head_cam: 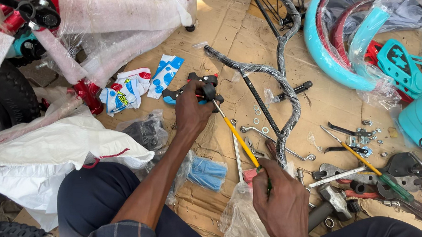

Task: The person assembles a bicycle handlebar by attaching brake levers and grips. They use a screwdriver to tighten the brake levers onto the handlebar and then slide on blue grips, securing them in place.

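Screwdriver (238, 136), yellow-shafted, is gripped in the right hand (279, 196), its tip driven into a black clamp part (201, 88). That part is pinned by the closed left hand (192, 108) against the cardboard (232, 30) near its middle, so it cannot turn. Wrapped handlebars (275, 78) lie just beside it. Toward the cardboard's right edge, a second screwdriver (371, 167), a hammer (332, 200) and loose washers (261, 122) are spread within reach.

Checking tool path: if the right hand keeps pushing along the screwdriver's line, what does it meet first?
The right hand points its yellow-shafted screwdriver up-left; the tip already seems to meet the black and blue clamp part that the left hand steadies. Depth is unclear, so contact is likely, not certain.
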